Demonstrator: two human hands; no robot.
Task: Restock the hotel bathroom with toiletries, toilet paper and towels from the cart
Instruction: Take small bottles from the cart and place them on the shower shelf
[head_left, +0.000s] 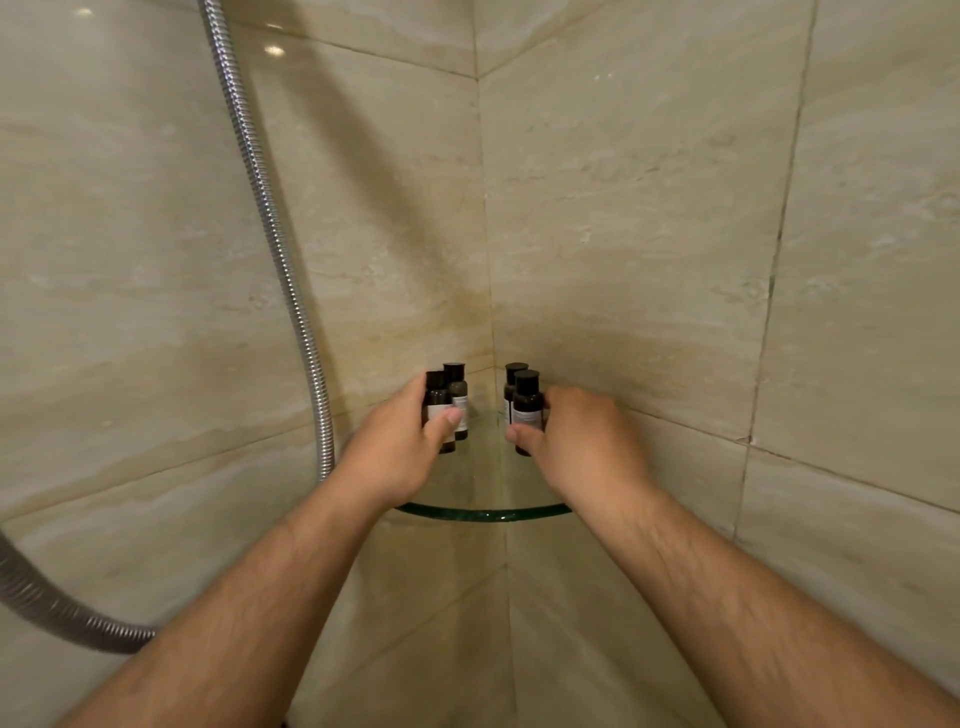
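Across the whole view, glossy beige wall tiles (649, 208), two walls meeting in a vertical corner running from 12 o'clock down towards 6 o'clock

At 9 to 10 o'clock, a ribbed metal shower hose (270, 223) hanging down the left wall, then looping out of view at 8 o'clock

Set into the corner just below the middle, a quarter-round glass shelf (483, 513) with a green front edge

From 7 o'clock, a bare forearm reaching up to the left hand (395, 457); from 5 o'clock, another reaching up to the right hand (582, 447); both hands over the shelf, apart, with bare glass between them

At 9 o'clock of the shelf, the left pair of bottles (437, 400): dark, black-capped, pale-labelled, upright, side by side

At 3 o'clock of the shelf, the right pair of bottles (527, 405), same kind, upright, one just behind the other

Left fingers (448, 418) curled round their pair, thumb across the front; right fingers (519, 434) curled round theirs, thumb low on the front bottle

Cannot tell whether the bottle bases touch the glass
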